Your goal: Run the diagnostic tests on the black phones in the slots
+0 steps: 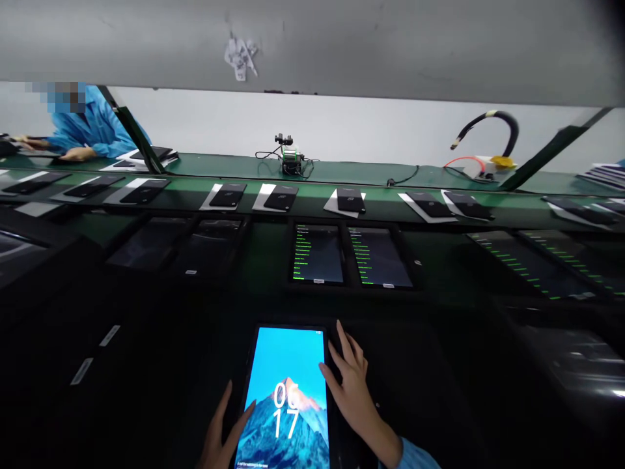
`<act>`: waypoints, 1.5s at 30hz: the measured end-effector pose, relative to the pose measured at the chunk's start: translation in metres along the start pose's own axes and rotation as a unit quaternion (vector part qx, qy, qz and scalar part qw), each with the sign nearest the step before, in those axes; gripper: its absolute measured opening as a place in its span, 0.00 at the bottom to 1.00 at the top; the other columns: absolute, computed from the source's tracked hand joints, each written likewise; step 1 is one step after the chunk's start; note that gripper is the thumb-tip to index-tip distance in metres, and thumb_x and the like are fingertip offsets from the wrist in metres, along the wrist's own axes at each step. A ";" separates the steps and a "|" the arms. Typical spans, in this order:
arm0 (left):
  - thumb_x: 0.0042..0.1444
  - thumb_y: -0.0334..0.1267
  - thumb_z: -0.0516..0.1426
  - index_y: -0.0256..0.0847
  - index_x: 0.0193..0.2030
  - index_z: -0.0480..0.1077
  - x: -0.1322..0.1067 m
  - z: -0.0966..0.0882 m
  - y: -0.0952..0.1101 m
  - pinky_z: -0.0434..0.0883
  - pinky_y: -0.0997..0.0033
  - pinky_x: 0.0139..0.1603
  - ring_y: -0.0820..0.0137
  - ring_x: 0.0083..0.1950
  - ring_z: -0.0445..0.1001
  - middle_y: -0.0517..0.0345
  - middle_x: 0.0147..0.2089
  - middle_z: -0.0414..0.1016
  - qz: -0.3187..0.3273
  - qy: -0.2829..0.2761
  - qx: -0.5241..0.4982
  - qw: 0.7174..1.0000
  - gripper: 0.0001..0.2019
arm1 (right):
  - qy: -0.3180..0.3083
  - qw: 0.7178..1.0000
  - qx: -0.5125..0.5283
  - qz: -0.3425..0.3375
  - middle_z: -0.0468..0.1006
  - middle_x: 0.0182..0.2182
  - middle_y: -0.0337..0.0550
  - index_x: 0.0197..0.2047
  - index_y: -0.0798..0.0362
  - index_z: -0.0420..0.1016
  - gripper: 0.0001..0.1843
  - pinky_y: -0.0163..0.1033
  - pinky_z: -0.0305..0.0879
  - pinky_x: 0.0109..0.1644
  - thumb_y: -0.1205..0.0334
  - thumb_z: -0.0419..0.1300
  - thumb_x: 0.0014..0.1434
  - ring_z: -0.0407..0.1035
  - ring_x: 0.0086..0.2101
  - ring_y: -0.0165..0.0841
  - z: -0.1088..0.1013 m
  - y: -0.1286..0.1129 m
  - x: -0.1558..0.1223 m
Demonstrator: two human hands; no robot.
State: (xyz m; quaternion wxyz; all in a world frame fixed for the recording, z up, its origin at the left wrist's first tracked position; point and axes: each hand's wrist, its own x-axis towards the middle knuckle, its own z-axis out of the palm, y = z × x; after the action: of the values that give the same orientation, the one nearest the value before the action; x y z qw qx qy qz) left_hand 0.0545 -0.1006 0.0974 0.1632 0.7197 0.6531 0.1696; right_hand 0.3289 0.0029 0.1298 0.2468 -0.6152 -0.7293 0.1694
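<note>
Sleeve of a co-worker (97, 127) in blue showed far left, beyond the green belt (219, 166), well apart from me. My left hand (222, 433) lay at the lower left edge of the lit tablet (288, 397), fingers apart, thumb touching the glass. The lit tablet lay flat on the dark bench (146, 391), between both hands. My right hand (349, 387) rested on its right edge, fingers spread, clamped on nothing. With no real grip, I judged a nudge could slide it, or a stray touch change the screen. Two test tablets (318, 254) with green lines sat just behind, and a black hose (488, 124) arched far right.
</note>
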 end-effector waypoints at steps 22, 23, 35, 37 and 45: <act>0.59 0.51 0.51 0.48 0.63 0.53 0.027 -0.023 0.043 0.56 0.41 0.66 0.55 0.66 0.56 0.49 0.61 0.52 -0.163 0.108 -0.218 0.956 0.26 | 0.016 0.927 -0.170 -0.334 0.65 0.60 0.43 0.64 0.55 0.59 0.31 0.48 0.50 0.65 0.46 0.50 0.64 0.55 0.62 0.38 -0.028 -0.034 -0.060; 0.57 0.51 0.52 0.48 0.63 0.53 0.025 -0.023 0.040 0.57 0.41 0.66 0.54 0.65 0.56 0.49 0.62 0.51 -0.151 0.103 -0.217 0.959 0.28 | 0.009 0.924 -0.158 -0.349 0.68 0.58 0.39 0.62 0.51 0.62 0.27 0.48 0.46 0.67 0.47 0.50 0.65 0.57 0.61 0.35 -0.021 -0.033 -0.067; 0.55 0.59 0.51 0.41 0.61 0.57 -0.001 -0.029 0.013 0.63 0.47 0.62 0.55 0.56 0.70 0.46 0.57 0.69 -0.238 0.094 -0.179 0.950 0.32 | 0.003 0.927 -0.223 -0.303 0.68 0.58 0.47 0.62 0.61 0.59 0.26 0.51 0.16 0.68 0.53 0.48 0.67 0.58 0.60 0.34 -0.056 -0.032 -0.030; 0.51 0.63 0.52 0.37 0.56 0.63 -0.009 -0.023 -0.001 0.62 0.47 0.64 0.53 0.57 0.69 0.43 0.55 0.71 -0.256 0.021 -0.155 0.954 0.35 | -0.004 0.924 -0.221 -0.312 0.68 0.58 0.48 0.62 0.62 0.59 0.24 0.53 0.17 0.68 0.58 0.49 0.67 0.59 0.60 0.34 -0.066 -0.036 -0.028; 0.47 0.60 0.52 0.39 0.50 0.69 -0.004 -0.017 -0.008 0.61 0.55 0.66 0.54 0.64 0.62 0.45 0.58 0.70 -0.399 -0.058 -0.229 0.886 0.31 | 0.007 0.910 -0.125 -0.396 0.76 0.51 0.34 0.52 0.55 0.70 0.20 0.51 0.20 0.69 0.52 0.45 0.68 0.63 0.57 0.30 -0.044 -0.051 -0.047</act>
State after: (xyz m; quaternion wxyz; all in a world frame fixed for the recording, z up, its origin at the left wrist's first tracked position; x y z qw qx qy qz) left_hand 0.0390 -0.1039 0.1090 0.4153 0.3497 0.8173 0.1931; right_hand 0.3183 -0.0550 0.1869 0.2196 -0.3027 -0.9266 -0.0395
